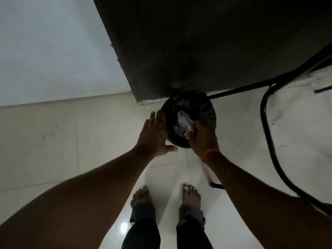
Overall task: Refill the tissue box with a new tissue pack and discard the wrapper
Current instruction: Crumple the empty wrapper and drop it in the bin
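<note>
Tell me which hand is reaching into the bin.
The right hand, the one with the orange wristband, reaches into the black bin at the crumpled wrapper. The left hand stays outside, open and flat beside the rim.

The single head-worn camera looks steeply down from standing height, so the tiled floor (100,141) fills the lower frame and the person's bare feet (142,194) sit near the bottom centre. It faces a dark door (197,42) ahead, with a black bin (179,142) just beyond the fingers (156,119). Wide-angle distortion bends the frame edges.
</note>
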